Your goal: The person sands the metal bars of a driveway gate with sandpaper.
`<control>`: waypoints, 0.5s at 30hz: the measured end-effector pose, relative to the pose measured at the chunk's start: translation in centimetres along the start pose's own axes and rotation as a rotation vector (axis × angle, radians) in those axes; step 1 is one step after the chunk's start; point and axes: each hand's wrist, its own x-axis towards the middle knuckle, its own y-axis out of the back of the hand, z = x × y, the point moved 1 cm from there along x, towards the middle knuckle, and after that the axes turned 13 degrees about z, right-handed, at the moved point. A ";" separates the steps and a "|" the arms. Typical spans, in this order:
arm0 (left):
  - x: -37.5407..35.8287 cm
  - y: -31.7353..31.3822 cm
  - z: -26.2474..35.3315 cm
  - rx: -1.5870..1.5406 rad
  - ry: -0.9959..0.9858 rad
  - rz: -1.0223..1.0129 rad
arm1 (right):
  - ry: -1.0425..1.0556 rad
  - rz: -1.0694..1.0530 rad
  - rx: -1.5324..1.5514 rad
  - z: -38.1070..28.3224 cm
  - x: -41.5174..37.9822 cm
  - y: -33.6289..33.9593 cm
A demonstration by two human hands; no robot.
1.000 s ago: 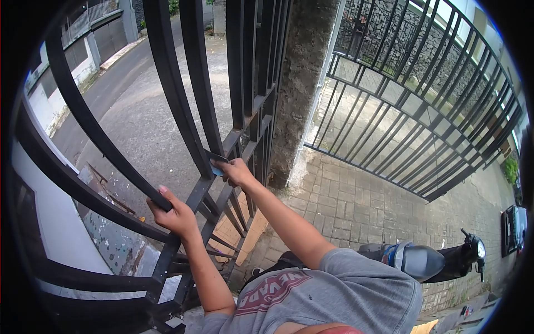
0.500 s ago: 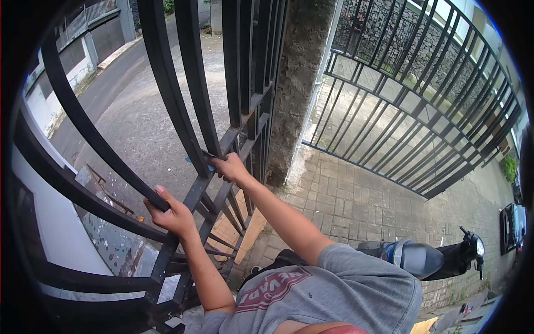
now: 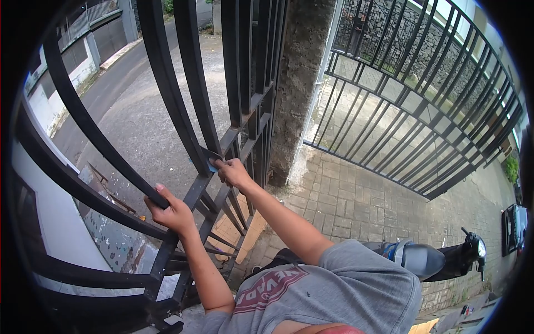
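Note:
A black metal gate (image 3: 183,83) with vertical bars stands in front of me. My left hand (image 3: 171,211) grips one bar just above the cross rail. My right hand (image 3: 233,171) presses a small dark sheet with a blue edge (image 3: 210,160), like sandpaper, against the base of another bar where it meets the rail. Part of the sheet is hidden behind the bar.
A rough concrete pillar (image 3: 300,83) stands right of the gate. A second black gate leaf (image 3: 423,122) swings open over the brick paving (image 3: 356,206). A parked scooter (image 3: 434,259) sits at lower right. A road (image 3: 139,111) lies beyond the bars.
My right hand has shifted the sheet slightly up and down along the bar's base. My left hand keeps its grip on the same bar.

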 end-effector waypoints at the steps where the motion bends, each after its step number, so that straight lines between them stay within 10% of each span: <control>1: -0.1 0.1 -0.1 0.010 0.036 -0.012 | -0.003 0.011 0.007 0.1 0.1 -0.1; 15: -0.3 0.3 -0.3 0.002 0.100 -0.036 | -0.093 0.088 -0.050 -4.0 -1.6 -0.9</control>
